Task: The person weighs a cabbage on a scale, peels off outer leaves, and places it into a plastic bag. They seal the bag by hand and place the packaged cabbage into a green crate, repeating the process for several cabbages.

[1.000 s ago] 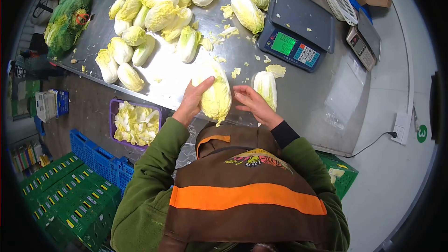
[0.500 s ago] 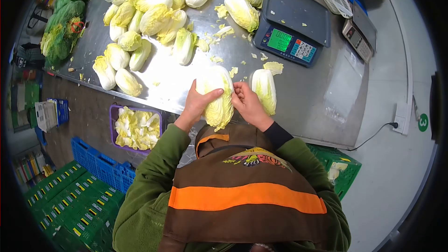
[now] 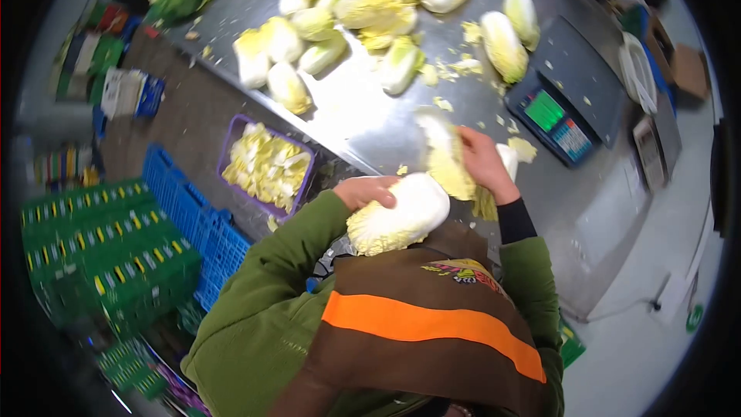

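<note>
In my left hand (image 3: 372,193) a napa cabbage (image 3: 407,212) lies tilted close to the apron, its white base pointing up and right. My right hand (image 3: 486,161) holds a loose cabbage leaf (image 3: 446,156), blurred by motion, just above the cabbage and apart from most of it. Partly hidden behind my right hand is another napa cabbage (image 3: 507,157) on the metal table (image 3: 386,139). Left of me, below the table edge, a purple basket (image 3: 228,143) contains torn cabbage leaves (image 3: 266,166).
Several napa cabbages (image 3: 370,4) are heaped at the table's far side. A digital scale (image 3: 557,123) stands at the right, two cabbages beside it, with leaf scraps around. Blue crates (image 3: 181,193) and green crates (image 3: 147,286) stand on the floor at left.
The leaf has come off the cabbage into my right hand. My left hand has lowered and tilted the cabbage toward me. The whole view has turned left.
</note>
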Motion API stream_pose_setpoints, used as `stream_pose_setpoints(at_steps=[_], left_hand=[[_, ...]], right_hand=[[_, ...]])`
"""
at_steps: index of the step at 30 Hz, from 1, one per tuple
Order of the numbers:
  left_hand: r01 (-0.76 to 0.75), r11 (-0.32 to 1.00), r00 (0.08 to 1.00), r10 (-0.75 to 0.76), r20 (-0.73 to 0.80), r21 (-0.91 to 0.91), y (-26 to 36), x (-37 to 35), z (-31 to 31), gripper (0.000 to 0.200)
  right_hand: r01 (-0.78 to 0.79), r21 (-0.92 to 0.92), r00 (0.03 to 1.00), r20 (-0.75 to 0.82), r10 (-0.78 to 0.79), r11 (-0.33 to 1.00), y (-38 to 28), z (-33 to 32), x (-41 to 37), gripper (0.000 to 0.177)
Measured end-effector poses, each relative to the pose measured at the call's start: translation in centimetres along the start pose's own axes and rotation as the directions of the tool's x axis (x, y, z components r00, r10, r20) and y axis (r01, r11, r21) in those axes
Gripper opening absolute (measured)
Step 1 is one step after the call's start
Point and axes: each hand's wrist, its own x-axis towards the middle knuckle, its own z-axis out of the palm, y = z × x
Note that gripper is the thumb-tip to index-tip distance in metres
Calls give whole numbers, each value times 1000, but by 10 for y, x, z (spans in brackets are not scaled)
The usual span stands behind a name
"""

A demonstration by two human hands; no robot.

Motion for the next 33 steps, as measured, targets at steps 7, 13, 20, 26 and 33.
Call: stream_pose_setpoints(at_steps=[7, 13, 20, 26, 33], left_hand=[[107, 994, 992, -108, -73, -18, -8, 14, 4, 75], [80, 992, 993, -71, -98, 96, -16, 50, -16, 58], [-251, 951, 862, 305, -405, 183, -3, 117, 21, 47], [-194, 607, 918, 390, -75, 771, -21, 226, 119, 56], [-146, 483, 984, 161, 77, 863, -80, 421, 209, 31]], right_hand=[[330, -257, 939, 185, -289, 908, -131, 102, 76, 32], [140, 395, 981, 70, -182, 908, -77, 97, 64, 21], [-140, 534, 899, -284, 332, 834, 34, 7, -67, 50], [226, 874, 798, -420, 433, 431, 59, 0, -179, 65], [668, 723, 709, -548, 444, -173, 134, -55, -335, 64]])
